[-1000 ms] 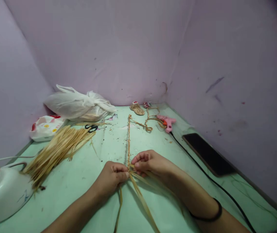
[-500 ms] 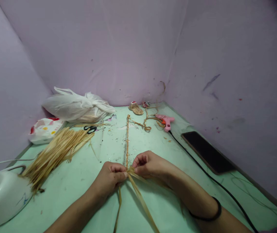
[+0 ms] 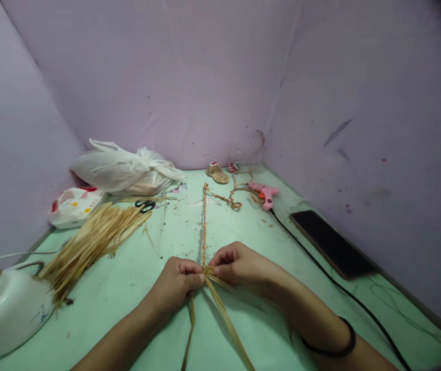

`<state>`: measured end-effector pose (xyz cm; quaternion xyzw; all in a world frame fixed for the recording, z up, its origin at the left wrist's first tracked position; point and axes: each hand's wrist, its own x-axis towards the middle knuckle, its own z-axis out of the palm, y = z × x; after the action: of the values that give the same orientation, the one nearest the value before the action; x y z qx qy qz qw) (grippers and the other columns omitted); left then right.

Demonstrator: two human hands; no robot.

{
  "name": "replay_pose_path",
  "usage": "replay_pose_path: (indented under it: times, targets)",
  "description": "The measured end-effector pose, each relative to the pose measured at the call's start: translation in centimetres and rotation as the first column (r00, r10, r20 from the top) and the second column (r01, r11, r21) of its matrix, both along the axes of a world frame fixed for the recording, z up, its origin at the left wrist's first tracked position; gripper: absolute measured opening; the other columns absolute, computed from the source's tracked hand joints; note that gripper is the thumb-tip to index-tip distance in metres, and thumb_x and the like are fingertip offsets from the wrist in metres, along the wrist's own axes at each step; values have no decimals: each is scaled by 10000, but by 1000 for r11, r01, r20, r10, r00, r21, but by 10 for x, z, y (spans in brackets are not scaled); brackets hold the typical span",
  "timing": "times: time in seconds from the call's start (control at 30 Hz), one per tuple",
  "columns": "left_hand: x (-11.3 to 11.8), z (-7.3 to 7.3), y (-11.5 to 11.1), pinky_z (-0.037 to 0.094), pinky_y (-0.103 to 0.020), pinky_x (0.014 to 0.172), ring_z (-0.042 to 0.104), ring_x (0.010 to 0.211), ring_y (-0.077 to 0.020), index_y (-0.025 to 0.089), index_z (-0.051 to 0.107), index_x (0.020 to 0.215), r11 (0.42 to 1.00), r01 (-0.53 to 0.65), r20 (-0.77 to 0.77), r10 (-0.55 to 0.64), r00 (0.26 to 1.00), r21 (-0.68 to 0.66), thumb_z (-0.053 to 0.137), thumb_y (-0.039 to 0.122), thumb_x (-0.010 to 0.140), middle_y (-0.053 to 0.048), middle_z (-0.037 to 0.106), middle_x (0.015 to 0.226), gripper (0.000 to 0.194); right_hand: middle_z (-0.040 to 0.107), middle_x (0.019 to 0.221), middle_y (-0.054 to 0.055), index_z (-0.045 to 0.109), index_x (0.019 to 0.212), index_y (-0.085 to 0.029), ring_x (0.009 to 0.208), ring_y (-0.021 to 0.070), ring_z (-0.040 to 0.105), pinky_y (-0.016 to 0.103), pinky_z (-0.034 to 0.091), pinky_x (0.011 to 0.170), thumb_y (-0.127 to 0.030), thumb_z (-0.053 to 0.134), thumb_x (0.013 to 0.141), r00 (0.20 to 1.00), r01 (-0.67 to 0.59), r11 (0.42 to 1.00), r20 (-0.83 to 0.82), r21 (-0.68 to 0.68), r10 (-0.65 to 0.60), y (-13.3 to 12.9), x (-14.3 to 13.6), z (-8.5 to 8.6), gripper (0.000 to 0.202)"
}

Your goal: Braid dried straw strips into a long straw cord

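A thin braid [image 3: 204, 224] of dried, straw-coloured fibre runs straight away from me over the pale green table. At its near end my left hand [image 3: 181, 281] is closed, thumb and forefinger pinching the braid. Just to the right, my right hand [image 3: 233, 264] pinches a fibre strand where the strands meet the braid. One loose flat strand [image 3: 228, 322] hangs toward me from between the hands, and a darker strand [image 3: 190, 332] hangs below my left hand. The strand in my right hand passes back under the palm, partly hidden.
At left lie a bundle of dried fibre strips [image 3: 96, 239], black-handled scissors [image 3: 145, 206], a white plastic bag [image 3: 127, 167] and a white container [image 3: 11, 314]. A pink glue gun [image 3: 267, 195] with a black cord [image 3: 321, 273] and a phone [image 3: 330, 245] are at right. A small woven piece [image 3: 217, 173] sits behind.
My right hand has shifted slightly left, nearer the braid's end. My left hand keeps its pinch, and the whole view has moved a little.
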<state>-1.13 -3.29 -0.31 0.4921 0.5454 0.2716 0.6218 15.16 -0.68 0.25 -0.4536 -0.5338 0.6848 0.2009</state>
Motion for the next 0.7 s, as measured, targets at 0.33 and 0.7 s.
replay_pose_path:
  times: [0.33, 0.7]
  targets:
    - [1, -4, 0, 100, -207, 405, 202, 375, -26, 123, 495, 470, 1000, 10, 34, -11, 999, 16, 579, 286, 575, 66, 316, 367, 212, 597, 491, 12, 542, 576, -135, 419, 97, 539, 198, 429, 416, -214, 585, 616, 990, 26, 969, -126, -246, -59, -2, -4, -4, 98]
    - [-1, -8, -1, 134, -213, 418, 221, 392, -37, 134, 453, 449, 994, 48, -37, -45, 998, 98, 536, 254, 592, 65, 310, 375, 204, 431, 319, -60, 575, 489, -120, 301, 29, 335, 156, 251, 313, -94, 588, 517, 992, 123, 990, 18, -66, -122, 0, -9, -9, 40]
